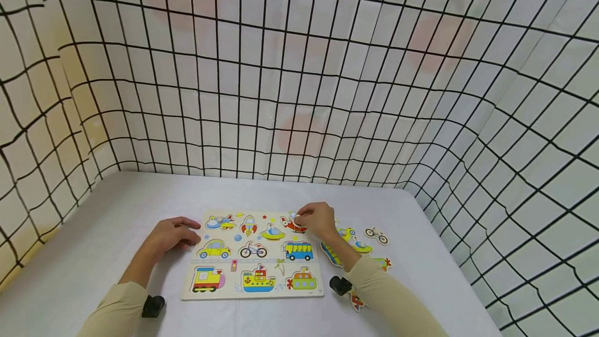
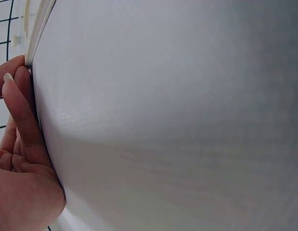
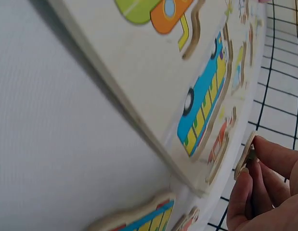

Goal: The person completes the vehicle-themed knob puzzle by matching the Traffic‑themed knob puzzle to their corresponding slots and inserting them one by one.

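A wooden vehicle puzzle board (image 1: 234,286) lies on the white table. Over its far right corner, my right hand (image 1: 320,219) pinches a small wooden puzzle piece (image 3: 245,155) between thumb and fingertips. In the right wrist view the piece stands edge-on above the board, its printed face hidden. Close under that hand is the red helicopter picture (image 1: 295,226). My left hand (image 1: 170,234) rests on the table at the board's left side, fingers loosely bent, fingertips right at the board's edge; it holds nothing.
Loose pieces lie right of the board, partly covered by my right forearm: a bus (image 1: 331,255), a flying saucer (image 1: 362,246), a bicycle (image 1: 376,235) and a red-marked piece (image 1: 357,303). Black wire mesh (image 1: 281,103) before white sheeting surrounds the table at the back and sides.
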The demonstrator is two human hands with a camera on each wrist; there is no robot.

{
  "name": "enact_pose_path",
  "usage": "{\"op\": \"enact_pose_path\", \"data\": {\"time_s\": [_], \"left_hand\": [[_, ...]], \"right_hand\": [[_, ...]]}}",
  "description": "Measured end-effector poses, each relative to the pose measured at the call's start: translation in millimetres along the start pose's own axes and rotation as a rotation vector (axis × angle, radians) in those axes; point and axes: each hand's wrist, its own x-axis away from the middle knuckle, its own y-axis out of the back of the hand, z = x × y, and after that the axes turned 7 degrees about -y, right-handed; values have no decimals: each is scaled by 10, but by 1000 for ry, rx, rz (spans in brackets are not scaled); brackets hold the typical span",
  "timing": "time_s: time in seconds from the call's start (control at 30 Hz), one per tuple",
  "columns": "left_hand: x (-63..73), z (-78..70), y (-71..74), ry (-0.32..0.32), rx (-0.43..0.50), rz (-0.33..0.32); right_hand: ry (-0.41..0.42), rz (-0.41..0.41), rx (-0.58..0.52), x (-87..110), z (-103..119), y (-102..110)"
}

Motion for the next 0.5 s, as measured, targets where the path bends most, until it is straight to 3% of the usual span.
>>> {"op": "enact_pose_path", "data": {"time_s": [0.27, 0.5], "left_hand": [[-19, 23, 7, -12, -9, 5], [-22, 37, 9, -9, -1, 7]], "right_hand": [[-45, 63, 16, 72, 93, -184], [15, 97, 7, 121, 113, -318]]}}
